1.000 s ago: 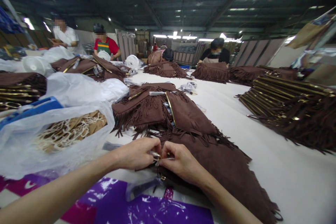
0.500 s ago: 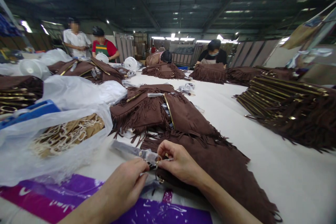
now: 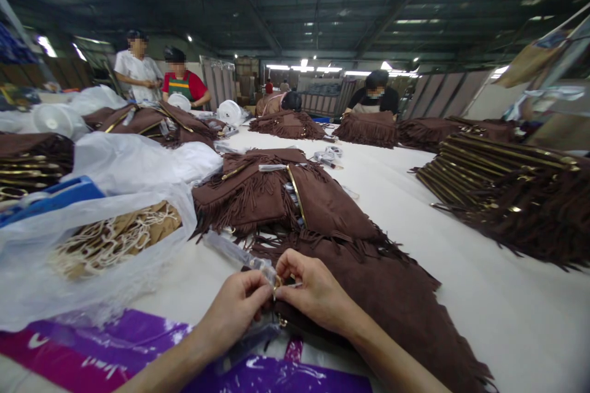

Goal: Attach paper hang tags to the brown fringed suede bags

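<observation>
White worktable [image 3: 507,301] bears a brown fringed fabric bag [image 3: 387,295]; right hand [image 3: 313,291] pinches a small gold metal fitting [image 3: 275,285], left hand's [image 3: 235,307] grip unclear; work appears unfinished.

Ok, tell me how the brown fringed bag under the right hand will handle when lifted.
The brown fringed bag would probably sag rather than stay stiff, since it lies flat and looks soft. Its fringe would likely dangle and might snag, being loose, thin strips. The matte, suede-like surface suggests it may not be very slippery.
</observation>
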`<state>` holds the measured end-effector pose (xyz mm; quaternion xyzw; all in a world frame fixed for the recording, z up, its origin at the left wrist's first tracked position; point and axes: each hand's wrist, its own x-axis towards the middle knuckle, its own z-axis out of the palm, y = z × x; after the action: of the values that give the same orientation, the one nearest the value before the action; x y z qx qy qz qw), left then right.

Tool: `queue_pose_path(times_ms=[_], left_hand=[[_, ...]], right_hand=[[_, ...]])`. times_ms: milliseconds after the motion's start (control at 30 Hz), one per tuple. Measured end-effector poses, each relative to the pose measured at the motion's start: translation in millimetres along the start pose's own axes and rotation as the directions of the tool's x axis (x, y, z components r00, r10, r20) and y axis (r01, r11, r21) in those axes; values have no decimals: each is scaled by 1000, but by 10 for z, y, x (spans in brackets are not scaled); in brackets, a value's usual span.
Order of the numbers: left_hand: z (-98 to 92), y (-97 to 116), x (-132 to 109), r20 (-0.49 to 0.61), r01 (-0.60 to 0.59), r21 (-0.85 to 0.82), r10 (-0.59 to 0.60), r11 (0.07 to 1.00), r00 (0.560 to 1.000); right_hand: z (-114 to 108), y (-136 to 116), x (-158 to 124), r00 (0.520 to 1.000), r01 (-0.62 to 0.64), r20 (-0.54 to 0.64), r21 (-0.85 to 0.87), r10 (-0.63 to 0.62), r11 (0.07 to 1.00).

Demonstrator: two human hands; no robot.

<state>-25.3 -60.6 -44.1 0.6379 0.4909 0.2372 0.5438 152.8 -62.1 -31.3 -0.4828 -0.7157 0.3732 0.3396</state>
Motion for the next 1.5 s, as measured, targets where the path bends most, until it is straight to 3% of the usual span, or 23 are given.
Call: queue_pose_path(times_ms=[133, 267, 367, 567, 767, 933, 1067, 1167, 1500], left_hand=[[-39, -2, -24, -74, -114, 106, 123, 988, 990], [-191, -17, -55, -32, -17, 79, 20, 997, 999], [-320, -10, -68, -39, 7, -25, -8, 1000, 999], [-427, 161, -54, -71, -186, -78, 181, 979, 981], [-370, 351, 0, -75, -333, -21, 331, 943, 941], [-298, 277, 24, -70, -229, -119, 222, 966, 973], [-203, 112, 36, -80, -184, -17, 183, 983, 980], [-132, 37, 63, -130, -241, 64, 247, 968, 960], [-41, 4, 69, -231, -253, 192, 294, 948, 927]], right_hand=[[-88, -77, -39, 998, 10, 64, 13, -11, 1000], [-219, -154, -106, 991, 27, 132, -87, -16, 996], [-230, -189, -116, 993, 88, 101, -197, -69, 976], [-10, -218, -13, 989, 143, -11, -155, -147, 977], [126, -206, 42, 985, 160, -64, -30, -162, 987], [124, -140, 38, 994, 64, -101, 140, -50, 988], [126, -129, 46, 995, -29, -83, 280, 55, 959], [145, -137, 51, 995, -21, -91, 278, 48, 960], [191, -97, 48, 989, -7, -144, 229, 41, 973]])
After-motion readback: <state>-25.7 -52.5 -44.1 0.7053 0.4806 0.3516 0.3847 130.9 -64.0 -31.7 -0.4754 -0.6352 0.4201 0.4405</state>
